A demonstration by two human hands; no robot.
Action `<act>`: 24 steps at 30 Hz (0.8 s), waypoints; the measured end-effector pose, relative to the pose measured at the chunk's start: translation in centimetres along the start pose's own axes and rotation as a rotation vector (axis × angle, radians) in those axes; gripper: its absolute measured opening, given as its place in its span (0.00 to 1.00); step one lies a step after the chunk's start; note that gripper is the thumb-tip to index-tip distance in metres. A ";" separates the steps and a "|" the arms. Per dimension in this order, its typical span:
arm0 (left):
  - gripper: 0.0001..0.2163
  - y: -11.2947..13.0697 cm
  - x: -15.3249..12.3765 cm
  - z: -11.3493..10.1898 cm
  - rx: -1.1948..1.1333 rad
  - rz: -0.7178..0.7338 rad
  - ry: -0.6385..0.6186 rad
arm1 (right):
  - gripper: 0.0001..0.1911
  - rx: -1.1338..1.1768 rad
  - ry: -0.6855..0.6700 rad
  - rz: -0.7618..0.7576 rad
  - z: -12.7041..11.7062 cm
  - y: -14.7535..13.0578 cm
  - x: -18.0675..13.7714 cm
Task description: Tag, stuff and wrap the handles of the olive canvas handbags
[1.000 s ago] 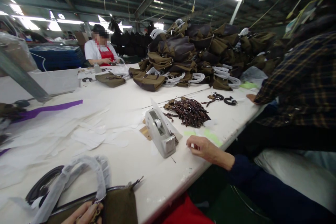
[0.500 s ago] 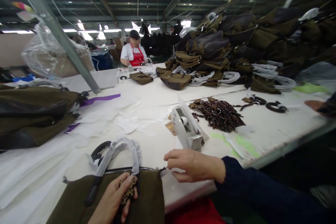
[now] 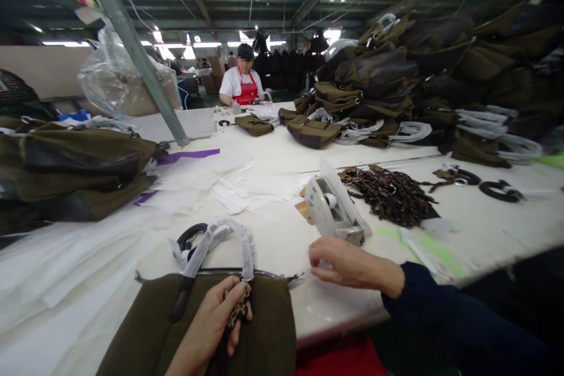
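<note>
An olive-green handbag [image 3: 152, 317] with dark trim lies in front of me at the table's near side. Its handle [image 3: 240, 241] is wrapped in white film and arches up from the top zipper. My left hand [image 3: 220, 311] is closed around a leopard-print tag [image 3: 239, 304] hanging by the handle's base. To the right of the bag, my right hand [image 3: 343, 261] has its fingers curled together just in front of the grey tape dispenser [image 3: 330, 205]. Whatever those fingers hold, if anything, is hidden.
Dark brown leopard-print straps [image 3: 390, 194] lie heaped right of the dispenser. Thin white sheets [image 3: 106, 258] cover the left side. Olive bags are piled at left [image 3: 83, 170] and back right [image 3: 374, 76]. A slanted metal post [image 3: 136, 53] rises at left. Across the table a co-worker [image 3: 242, 82] sits.
My right hand has moved away from the bag's zipper end toward the tape dispenser. The left hand keeps its hold on the leopard-print tag. The whole view has shifted slightly left.
</note>
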State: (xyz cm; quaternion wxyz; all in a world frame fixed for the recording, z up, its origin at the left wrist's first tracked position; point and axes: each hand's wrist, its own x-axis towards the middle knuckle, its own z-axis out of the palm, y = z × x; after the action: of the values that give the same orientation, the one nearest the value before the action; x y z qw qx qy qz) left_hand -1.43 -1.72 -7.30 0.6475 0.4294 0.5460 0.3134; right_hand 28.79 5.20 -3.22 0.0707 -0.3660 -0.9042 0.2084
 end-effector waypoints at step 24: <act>0.18 0.3 -0.5 -0.2 -0.059 0.032 -0.036 | 0.05 -0.228 0.056 0.164 5.2 -1.9 8.6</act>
State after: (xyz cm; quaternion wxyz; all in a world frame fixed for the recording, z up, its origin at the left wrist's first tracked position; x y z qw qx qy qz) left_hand -1.70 -2.03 -6.82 0.6644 0.4245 0.5178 0.3321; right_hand 19.94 8.28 -7.30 0.0365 -0.4501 -0.8867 0.0993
